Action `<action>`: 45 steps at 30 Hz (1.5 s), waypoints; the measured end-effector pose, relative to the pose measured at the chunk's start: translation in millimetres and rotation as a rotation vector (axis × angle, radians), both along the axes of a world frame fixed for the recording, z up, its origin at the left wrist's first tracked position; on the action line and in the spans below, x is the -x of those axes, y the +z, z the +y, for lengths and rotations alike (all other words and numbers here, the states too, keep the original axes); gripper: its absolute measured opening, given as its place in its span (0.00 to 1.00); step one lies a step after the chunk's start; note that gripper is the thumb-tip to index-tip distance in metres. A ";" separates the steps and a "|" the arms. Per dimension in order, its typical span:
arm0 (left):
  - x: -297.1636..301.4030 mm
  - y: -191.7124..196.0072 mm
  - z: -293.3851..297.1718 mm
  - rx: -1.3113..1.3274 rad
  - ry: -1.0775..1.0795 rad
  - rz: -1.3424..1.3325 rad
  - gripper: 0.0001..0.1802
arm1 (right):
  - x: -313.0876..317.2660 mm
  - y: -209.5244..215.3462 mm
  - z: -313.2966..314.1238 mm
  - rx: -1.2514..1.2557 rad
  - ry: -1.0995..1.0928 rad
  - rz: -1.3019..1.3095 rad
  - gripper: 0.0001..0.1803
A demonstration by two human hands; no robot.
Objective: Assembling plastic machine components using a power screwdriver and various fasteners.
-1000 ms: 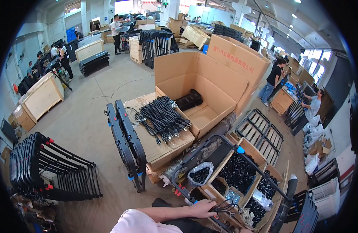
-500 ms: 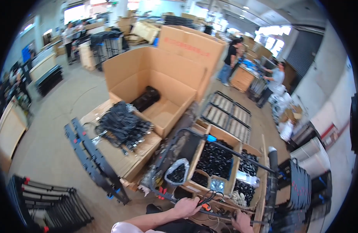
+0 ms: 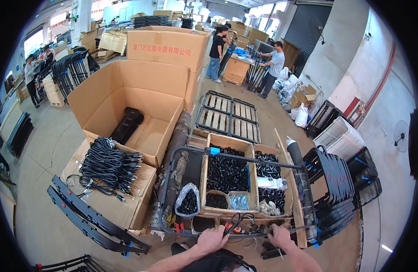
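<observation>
Straight ahead, a black tubular frame [image 3: 245, 158] with rounded corners lies across the workbench. My left hand [image 3: 212, 239] is closed at its near bar, and a loop of thin black cord [image 3: 237, 221] comes out from the fingers. Farther right on the same bar, my right hand [image 3: 280, 235] is curled, with a thin metal shaft [image 3: 280, 253] sticking out below it; the tool's handle is hidden. Between the hands sits an orange-and-black item [image 3: 237, 229] I cannot make out. Beyond the bar, a wooden box holds small black parts [image 3: 227, 174] and silver screws [image 3: 239, 202].
To the left, a bundle of black cables [image 3: 110, 165] lies on a carton beside an open cardboard box [image 3: 168, 109]. Black curved rails [image 3: 89, 217] lean at its near side. Stacked black frames [image 3: 331, 177] stand on the right. Co-workers [image 3: 272, 65] stand farther back.
My view has swung to the right, so the bench sits more to the left. My left hand stays at the near bar with the cord; more of my right forearm shows.
</observation>
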State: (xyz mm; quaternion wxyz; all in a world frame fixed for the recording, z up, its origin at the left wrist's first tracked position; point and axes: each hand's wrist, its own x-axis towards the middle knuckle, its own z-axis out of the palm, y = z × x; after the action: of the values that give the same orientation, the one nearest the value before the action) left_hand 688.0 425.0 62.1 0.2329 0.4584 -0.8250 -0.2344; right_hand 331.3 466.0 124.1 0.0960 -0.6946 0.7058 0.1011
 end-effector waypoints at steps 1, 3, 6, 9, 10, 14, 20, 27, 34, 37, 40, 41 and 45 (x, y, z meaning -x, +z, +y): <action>0.7 -1.6 -1.1 -0.025 -0.007 0.020 0.20 | 6.6 -10.1 1.5 0.003 -0.014 0.004 0.33; 3.9 -1.6 -3.8 -0.049 -0.022 0.045 0.21 | 26.0 -37.6 -2.2 -0.121 -0.445 -0.015 0.31; -1.0 -3.7 0.7 -0.048 -0.011 0.044 0.21 | -11.1 1.7 -1.4 -0.082 -0.233 0.064 0.29; -0.3 -4.7 1.4 -0.033 -0.025 0.067 0.21 | 3.9 -13.1 2.3 -0.072 -0.131 0.116 0.33; -1.6 -3.2 2.0 -0.029 -0.025 0.052 0.20 | 3.7 -13.2 -5.8 -0.166 -0.187 0.172 0.32; -2.7 -5.7 -1.5 -0.021 -0.017 0.044 0.18 | -17.9 7.4 -14.1 -0.176 -0.119 0.256 0.32; -1.7 -3.1 -7.0 -0.057 -0.011 0.072 0.18 | -12.1 8.5 -21.0 -0.300 -0.136 0.260 0.33; -1.7 4.5 -4.1 -0.032 -0.019 0.074 0.19 | 18.7 -23.0 -13.2 -0.204 -0.186 0.234 0.41; -4.4 2.9 -1.5 -0.007 -0.003 0.091 0.18 | 6.8 -20.6 -13.4 -0.058 -0.214 0.065 0.28; -3.7 0.1 -2.0 0.019 0.000 0.113 0.18 | 13.1 -5.6 -32.4 -0.481 -0.677 -0.183 0.25; -1.8 2.5 -2.1 0.013 0.006 0.119 0.18 | 10.2 -12.5 -10.6 -0.005 -0.094 0.087 0.24; -1.9 3.6 -2.2 0.011 0.008 0.109 0.18 | 4.3 -7.6 -7.9 0.032 0.026 0.069 0.25; -1.2 -2.8 -1.0 -0.039 -0.014 0.124 0.18 | 15.0 -2.9 -27.8 -0.492 -0.800 -0.318 0.26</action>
State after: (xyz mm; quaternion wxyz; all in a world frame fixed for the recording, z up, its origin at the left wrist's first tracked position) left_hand 689.3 424.0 59.3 0.2731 0.4417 -0.8074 -0.2801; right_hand 316.4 438.2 121.2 0.3949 -0.3329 0.8488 0.1129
